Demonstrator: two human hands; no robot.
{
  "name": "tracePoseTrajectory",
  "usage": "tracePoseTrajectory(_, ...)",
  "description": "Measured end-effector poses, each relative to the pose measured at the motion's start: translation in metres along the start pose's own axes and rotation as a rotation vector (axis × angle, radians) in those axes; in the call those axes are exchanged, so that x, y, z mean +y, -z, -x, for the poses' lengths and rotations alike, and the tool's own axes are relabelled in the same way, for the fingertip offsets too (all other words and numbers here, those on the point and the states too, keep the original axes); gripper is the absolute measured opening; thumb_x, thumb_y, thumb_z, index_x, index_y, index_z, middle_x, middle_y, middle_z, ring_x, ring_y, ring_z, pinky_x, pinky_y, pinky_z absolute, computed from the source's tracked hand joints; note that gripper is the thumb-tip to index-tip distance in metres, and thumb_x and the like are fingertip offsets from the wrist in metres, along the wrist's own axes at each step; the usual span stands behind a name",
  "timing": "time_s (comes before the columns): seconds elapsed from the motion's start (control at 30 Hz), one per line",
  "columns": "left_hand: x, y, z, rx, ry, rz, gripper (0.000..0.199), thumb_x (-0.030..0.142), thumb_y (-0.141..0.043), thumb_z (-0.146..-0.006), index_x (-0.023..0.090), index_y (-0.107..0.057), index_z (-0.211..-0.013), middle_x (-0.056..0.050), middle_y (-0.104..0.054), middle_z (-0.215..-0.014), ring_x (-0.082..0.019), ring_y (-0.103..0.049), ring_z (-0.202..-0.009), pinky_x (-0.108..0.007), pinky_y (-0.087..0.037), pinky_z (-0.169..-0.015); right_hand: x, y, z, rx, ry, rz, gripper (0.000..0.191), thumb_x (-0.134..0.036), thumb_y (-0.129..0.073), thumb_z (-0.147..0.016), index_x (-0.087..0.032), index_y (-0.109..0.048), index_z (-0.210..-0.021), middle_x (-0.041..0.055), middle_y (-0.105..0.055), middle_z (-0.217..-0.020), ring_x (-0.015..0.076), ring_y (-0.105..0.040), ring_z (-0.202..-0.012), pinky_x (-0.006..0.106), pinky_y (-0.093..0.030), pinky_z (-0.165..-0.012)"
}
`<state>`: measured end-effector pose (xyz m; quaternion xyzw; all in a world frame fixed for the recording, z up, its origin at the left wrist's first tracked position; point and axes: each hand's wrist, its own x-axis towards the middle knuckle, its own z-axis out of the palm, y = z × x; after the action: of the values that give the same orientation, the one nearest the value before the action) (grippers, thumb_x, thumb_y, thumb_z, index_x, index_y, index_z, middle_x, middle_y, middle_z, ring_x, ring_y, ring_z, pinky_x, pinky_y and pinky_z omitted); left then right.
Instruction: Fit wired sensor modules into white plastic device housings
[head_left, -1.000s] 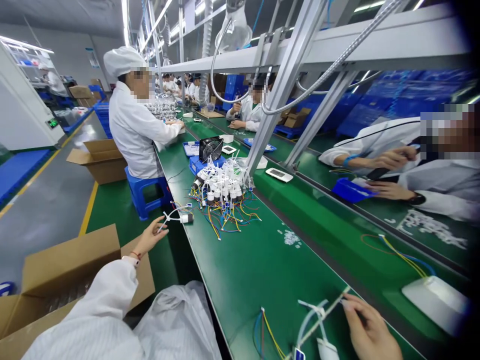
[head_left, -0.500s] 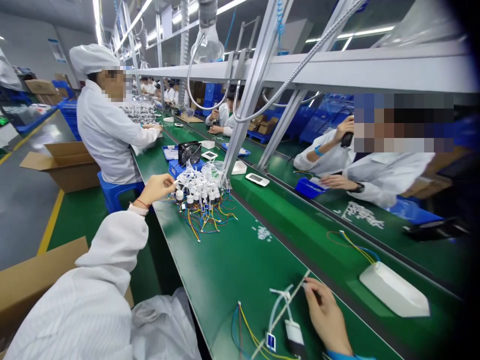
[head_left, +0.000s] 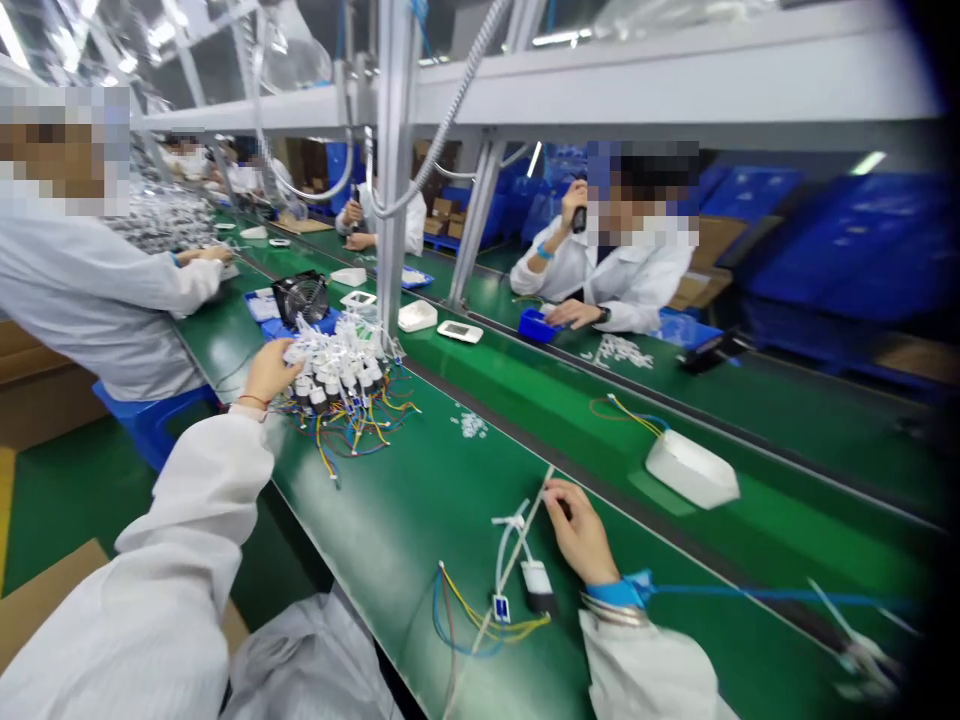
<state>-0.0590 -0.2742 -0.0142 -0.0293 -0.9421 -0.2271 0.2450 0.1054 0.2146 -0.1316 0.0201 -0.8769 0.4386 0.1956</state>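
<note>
Your right hand (head_left: 581,530), toward 5 o'clock from the middle of the view, has a narrow pinch on the upper end of a pale strip (head_left: 531,517). Just beside it, between 5 and 6 o'clock, lies the white-and-black unit (head_left: 537,588) on the green bench (head_left: 390,520), with looped pale tubing (head_left: 501,550) above it, coloured wires (head_left: 444,575) trailing toward 7 o'clock and a small blue-and-white tag (head_left: 501,608) next to it. Your left hand (head_left: 271,372), out at 9 o'clock, reaches to the near edge of a pile of similar units (head_left: 337,370) — your fingertips are lost among the parts, so I cannot tell whether they grip anything.

Expect the unit to be light, with a stiff, rather smooth body; the tubing should flex and spring back, and the wires look soft and easily snagged. Take hold around the white body, never by the wires, whose joints are probably the fragile part. In the pile, tubes and leads overlap — a straight tug could drag neighbours along.
</note>
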Motion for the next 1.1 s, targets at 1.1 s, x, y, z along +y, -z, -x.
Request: tracePoseTrajectory(1.1,0.270,-0.138,0.181,-0.807,-0.675,0.734,0.012,0.020,-0.053,-0.080,0.016,-0.064,-0.075,0.002,-0.049,-0.059,-0.009,-0.045,-0.055,-0.021,-0.032,-0.054,-0.063,0.008,0.062,0.086,-0.069,0.137,0.012,-0.027,-0.047,-0.084,-0.021,-0.056,-0.079,0.0080,-0.044,-0.124,0.0265,-0.034,-0.117,0.046,-0.028,-0.095)
